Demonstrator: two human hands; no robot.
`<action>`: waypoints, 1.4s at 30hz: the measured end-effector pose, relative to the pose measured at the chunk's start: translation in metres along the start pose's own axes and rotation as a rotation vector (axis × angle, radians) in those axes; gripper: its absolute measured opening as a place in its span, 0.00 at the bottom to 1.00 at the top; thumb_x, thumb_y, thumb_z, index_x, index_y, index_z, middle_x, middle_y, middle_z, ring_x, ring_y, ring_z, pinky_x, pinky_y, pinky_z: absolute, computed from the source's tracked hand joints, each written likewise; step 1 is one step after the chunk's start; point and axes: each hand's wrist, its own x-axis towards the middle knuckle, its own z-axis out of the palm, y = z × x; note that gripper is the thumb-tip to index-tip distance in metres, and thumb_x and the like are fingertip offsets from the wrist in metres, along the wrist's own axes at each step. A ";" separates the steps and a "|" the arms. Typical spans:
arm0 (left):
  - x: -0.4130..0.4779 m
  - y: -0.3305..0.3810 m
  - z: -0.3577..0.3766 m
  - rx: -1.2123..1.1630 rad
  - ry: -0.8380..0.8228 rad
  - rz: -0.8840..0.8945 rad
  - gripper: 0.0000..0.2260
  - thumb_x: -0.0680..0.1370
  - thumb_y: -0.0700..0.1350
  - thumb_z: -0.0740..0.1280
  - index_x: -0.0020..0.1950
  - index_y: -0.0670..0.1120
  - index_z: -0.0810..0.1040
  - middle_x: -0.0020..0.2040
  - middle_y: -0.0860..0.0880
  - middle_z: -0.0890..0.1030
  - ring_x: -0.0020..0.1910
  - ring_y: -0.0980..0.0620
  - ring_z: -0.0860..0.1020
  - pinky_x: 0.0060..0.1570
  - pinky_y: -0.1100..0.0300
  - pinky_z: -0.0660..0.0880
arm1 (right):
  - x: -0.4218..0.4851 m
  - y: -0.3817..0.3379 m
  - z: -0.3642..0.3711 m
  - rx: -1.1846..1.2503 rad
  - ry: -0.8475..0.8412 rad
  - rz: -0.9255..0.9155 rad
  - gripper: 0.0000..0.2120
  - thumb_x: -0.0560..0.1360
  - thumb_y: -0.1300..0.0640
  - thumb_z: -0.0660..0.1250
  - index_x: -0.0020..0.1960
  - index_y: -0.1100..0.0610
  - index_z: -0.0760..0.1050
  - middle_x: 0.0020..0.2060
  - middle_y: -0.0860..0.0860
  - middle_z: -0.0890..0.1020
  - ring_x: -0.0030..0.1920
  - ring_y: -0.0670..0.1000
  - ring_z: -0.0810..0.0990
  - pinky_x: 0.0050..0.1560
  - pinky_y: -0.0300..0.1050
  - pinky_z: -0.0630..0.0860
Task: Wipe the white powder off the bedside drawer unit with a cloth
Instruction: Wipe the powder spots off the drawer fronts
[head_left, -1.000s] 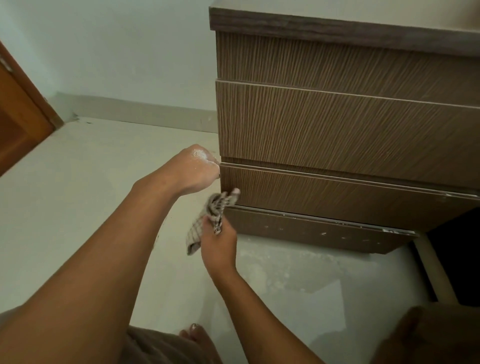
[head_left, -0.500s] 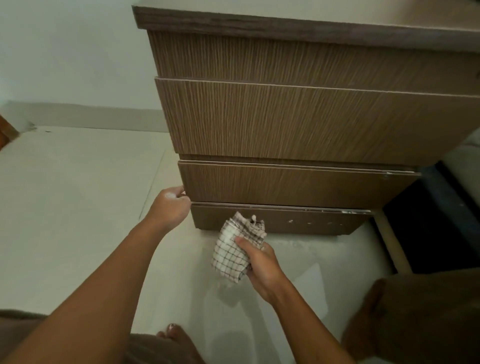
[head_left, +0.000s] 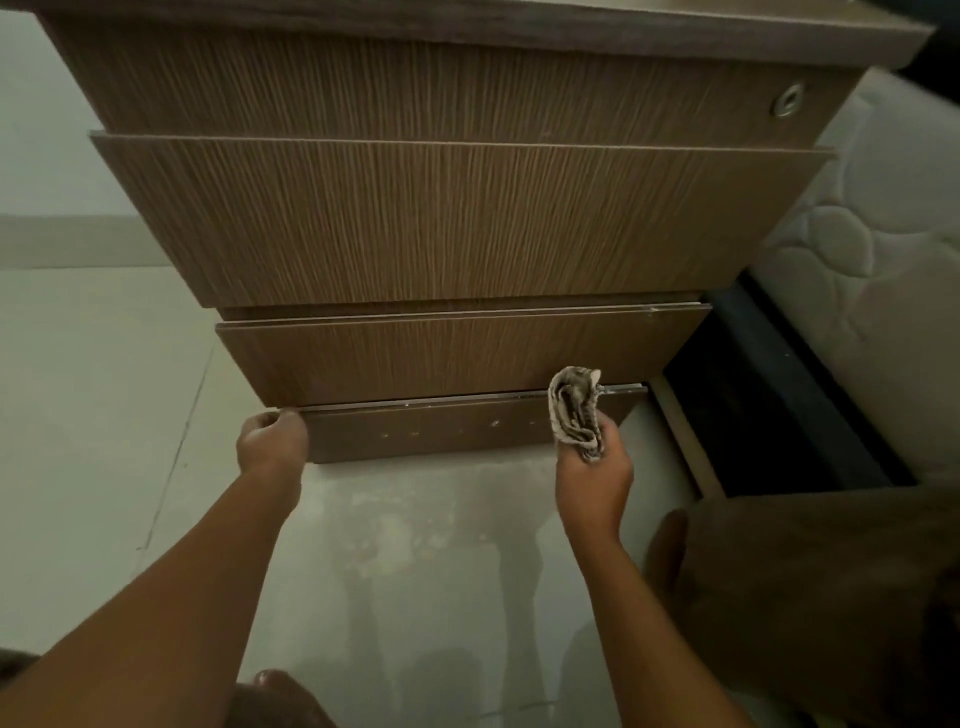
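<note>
The brown wood-grain bedside drawer unit (head_left: 447, 223) fills the upper view, its two lower drawers pulled slightly out. White powder specks (head_left: 493, 423) dot the dark base panel under the bottom drawer. My left hand (head_left: 271, 441) grips the lower left corner of the bottom drawer front. My right hand (head_left: 592, 462) holds a bunched checked cloth (head_left: 574, 405) pressed against the right end of the base panel's top edge.
A pale tiled floor (head_left: 405, 551) with a powdery smear lies in front of the unit. A white quilted mattress (head_left: 878, 249) stands to the right, above a dark gap beside the unit. My knee (head_left: 810, 587) is at lower right; my toes (head_left: 270, 680) at the bottom.
My right hand carried the cloth from the unit's left corner rightward along the base panel to its right end. My left hand slid down to the bottom drawer's corner. The view shifted right.
</note>
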 end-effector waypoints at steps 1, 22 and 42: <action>0.000 -0.001 0.002 -0.031 0.010 -0.006 0.04 0.79 0.43 0.62 0.54 0.50 0.71 0.41 0.48 0.73 0.50 0.46 0.71 0.55 0.51 0.72 | 0.004 0.002 -0.005 -0.047 0.029 -0.014 0.19 0.74 0.68 0.66 0.61 0.53 0.76 0.47 0.50 0.83 0.46 0.46 0.80 0.45 0.38 0.73; 0.004 -0.015 0.003 -0.136 0.072 -0.100 0.10 0.78 0.48 0.65 0.57 0.48 0.70 0.54 0.47 0.72 0.53 0.46 0.71 0.60 0.48 0.72 | 0.068 0.019 -0.074 -0.519 0.065 -0.233 0.25 0.72 0.71 0.62 0.67 0.54 0.72 0.63 0.50 0.75 0.62 0.50 0.74 0.62 0.42 0.70; -0.001 -0.038 -0.003 -0.156 0.054 0.006 0.07 0.81 0.51 0.61 0.56 0.51 0.75 0.56 0.44 0.78 0.60 0.41 0.76 0.61 0.47 0.73 | 0.058 -0.006 -0.036 -0.789 -0.470 -0.532 0.21 0.71 0.63 0.63 0.64 0.54 0.71 0.55 0.53 0.80 0.54 0.54 0.77 0.54 0.48 0.75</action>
